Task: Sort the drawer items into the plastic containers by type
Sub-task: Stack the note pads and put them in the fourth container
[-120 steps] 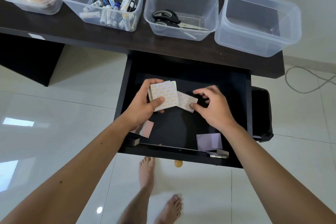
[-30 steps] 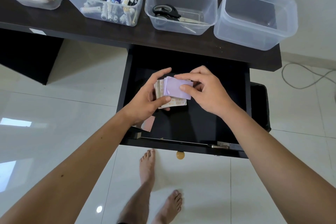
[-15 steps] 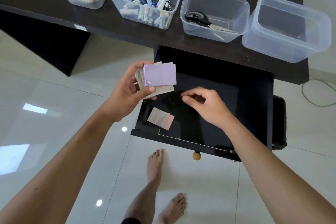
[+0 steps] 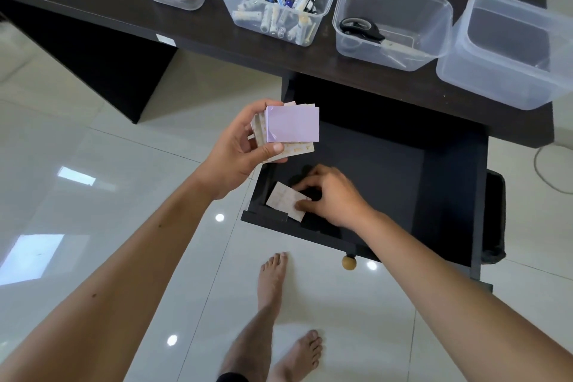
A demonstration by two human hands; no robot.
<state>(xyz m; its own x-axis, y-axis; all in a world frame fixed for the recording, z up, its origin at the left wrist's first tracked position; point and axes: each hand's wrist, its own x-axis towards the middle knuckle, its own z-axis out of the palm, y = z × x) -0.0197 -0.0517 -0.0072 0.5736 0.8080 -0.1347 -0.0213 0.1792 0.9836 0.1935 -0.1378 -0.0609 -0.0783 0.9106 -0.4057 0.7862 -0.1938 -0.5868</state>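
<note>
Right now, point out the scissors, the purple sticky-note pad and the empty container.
scissors [image 4: 361, 28], head view, on the black handles.
purple sticky-note pad [image 4: 293, 124], head view, middle of its top sheet.
empty container [image 4: 459, 71], head view, on its near left wall.

No text can be read in the view. The cream sheets [image 4: 290, 150] under the lilac pad [image 4: 293, 124] carry small orange marks, too small to read. The sheet in the drawer [image 4: 283, 200] shows faint marks, also not readable. The batteries [image 4: 279, 14] have printing that stays blurred. The white label [image 4: 165, 39] on the tabletop edge looks blank.
</note>
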